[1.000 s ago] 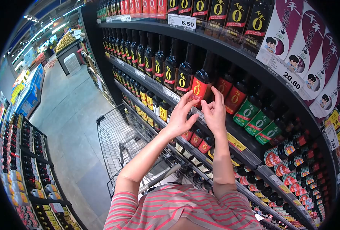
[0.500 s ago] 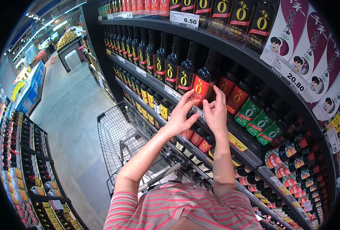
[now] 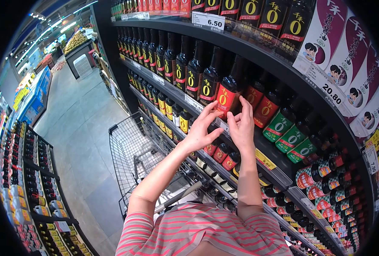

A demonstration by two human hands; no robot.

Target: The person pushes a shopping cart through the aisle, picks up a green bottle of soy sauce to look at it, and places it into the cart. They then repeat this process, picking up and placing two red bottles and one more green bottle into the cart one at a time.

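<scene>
A dark bottle with a red label stands upright at the front of the middle shelf. My left hand is at its lower left, fingers apart, with the fingertips at the label's edge. On the bottle's right side is my right hand, its fingers spread and curved beside the label. Neither hand is wrapped round the bottle. Black-labelled bottles stand in a row to the left, and green-labelled bottles are to the right.
An empty-looking wire shopping cart stands below and left of my arms. The shelf edge carries price tags, one yellow. Overhead runs another shelf of bottles. Across the aisle floor is a lower stocked shelf.
The shelves and bottles have shifted very slightly in view. Both hands keep nearly the same pose beside the red-labelled bottle.
</scene>
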